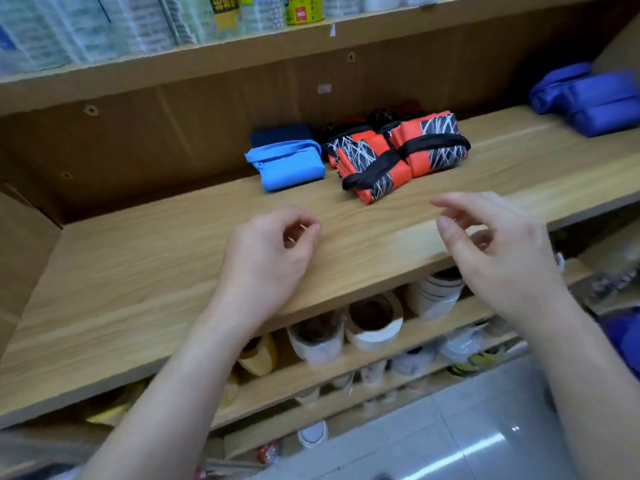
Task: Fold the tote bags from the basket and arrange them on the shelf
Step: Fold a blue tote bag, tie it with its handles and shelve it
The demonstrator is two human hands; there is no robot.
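Hands (268, 252) (502, 252) over shelf (138, 289) front edge

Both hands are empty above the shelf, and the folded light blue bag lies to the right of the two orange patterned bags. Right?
One thing is wrong: in the head view the light blue bag lies to the left of the orange patterned bags. The left hand and right hand are empty above the shelf.

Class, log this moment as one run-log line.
left hand empty | right hand empty | blue bag, orange bags folded on shelf
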